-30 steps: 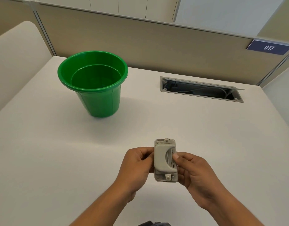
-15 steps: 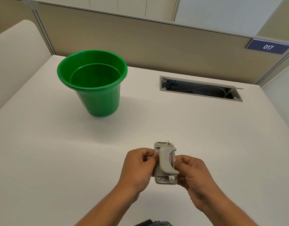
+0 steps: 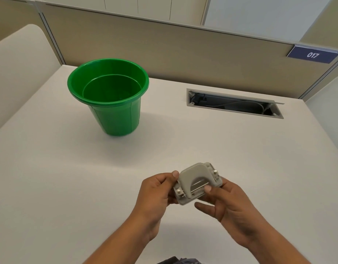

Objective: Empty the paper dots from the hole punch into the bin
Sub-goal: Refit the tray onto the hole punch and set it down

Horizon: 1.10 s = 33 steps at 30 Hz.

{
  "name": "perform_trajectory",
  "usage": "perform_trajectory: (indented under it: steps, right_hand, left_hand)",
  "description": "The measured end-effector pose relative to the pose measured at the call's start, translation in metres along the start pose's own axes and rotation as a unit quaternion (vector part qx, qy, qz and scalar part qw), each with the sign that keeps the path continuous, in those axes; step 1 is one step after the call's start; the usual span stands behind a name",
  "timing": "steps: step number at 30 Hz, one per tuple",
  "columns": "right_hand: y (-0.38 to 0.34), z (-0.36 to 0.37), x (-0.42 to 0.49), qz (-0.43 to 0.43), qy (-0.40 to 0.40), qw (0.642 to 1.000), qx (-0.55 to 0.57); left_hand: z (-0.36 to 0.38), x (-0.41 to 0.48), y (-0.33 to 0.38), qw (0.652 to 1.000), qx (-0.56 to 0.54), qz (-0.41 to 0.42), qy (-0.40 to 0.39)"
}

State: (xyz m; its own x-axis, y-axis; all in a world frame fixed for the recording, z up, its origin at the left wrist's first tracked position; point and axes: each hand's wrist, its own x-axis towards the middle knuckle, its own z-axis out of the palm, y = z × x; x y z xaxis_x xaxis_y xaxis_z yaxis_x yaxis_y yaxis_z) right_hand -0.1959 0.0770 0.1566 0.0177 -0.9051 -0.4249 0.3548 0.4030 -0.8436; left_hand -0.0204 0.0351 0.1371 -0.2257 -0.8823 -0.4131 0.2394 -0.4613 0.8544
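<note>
A small grey hole punch (image 3: pixel 196 181) is held between both hands above the white desk, near the front, lying at a slant with its lever side up. My left hand (image 3: pixel 156 193) grips its left end, thumb on the top edge. My right hand (image 3: pixel 227 204) holds its right side, thumb on the lever and fingers underneath. The green plastic bin (image 3: pixel 109 92) stands upright and open-topped at the back left of the desk, well apart from the hands. No paper dots are visible.
A rectangular cable slot (image 3: pixel 234 103) with cords inside is cut into the white desk (image 3: pixel 50 168) at the back right. Beige partition walls (image 3: pixel 183 54) close the back, with a blue "017" sign (image 3: pixel 313 54) at the right.
The hole punch has been turned in the hands from pointing straight away to a slanted, sideways position. The hands have shifted slightly with it. The bin has not moved.
</note>
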Motion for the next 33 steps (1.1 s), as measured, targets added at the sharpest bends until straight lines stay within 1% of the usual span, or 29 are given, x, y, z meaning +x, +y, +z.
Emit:
perform_trajectory:
  steps: [3,5,7,10,14,18,21,26,29,33]
  right_hand:
    - [-0.016,-0.011,-0.001,0.018,-0.063,0.998,-0.017]
    - [-0.024,-0.013,-0.001,0.035,-0.086,0.995,-0.025]
    - [-0.026,-0.012,0.0,0.048,-0.063,0.995,-0.052]
    - [-0.022,-0.01,0.003,0.051,0.0,0.996,-0.073]
    - [-0.011,-0.01,0.004,0.028,0.048,0.991,-0.122]
    - [0.0,-0.008,0.009,0.021,0.084,0.987,-0.132]
    - [0.003,-0.009,0.016,0.013,0.1,0.986,-0.13]
    - [0.005,-0.018,0.026,0.013,0.106,0.986,-0.13]
    - [0.009,-0.022,0.032,0.021,0.106,0.985,-0.132]
    - [0.018,-0.032,0.05,0.036,0.143,0.979,-0.143]
  left_hand:
    - [-0.009,0.003,0.007,1.0,0.017,0.001,-0.026]
    - [-0.013,0.003,0.013,0.999,0.036,0.008,-0.038]
    - [-0.015,0.003,0.015,0.997,0.058,0.019,-0.051]
    - [-0.017,0.005,0.015,0.994,0.085,0.031,-0.056]
    - [-0.018,0.008,0.012,0.992,0.109,0.053,-0.019]
    - [-0.014,0.012,0.008,0.991,0.114,0.066,0.017]
    - [-0.012,0.016,0.003,0.992,0.116,0.047,0.034]
    - [-0.016,0.027,-0.007,0.992,0.122,-0.016,0.042]
    - [-0.018,0.04,-0.011,0.993,0.093,-0.037,0.06]
    - [-0.014,0.062,-0.017,0.992,0.081,-0.067,0.063]
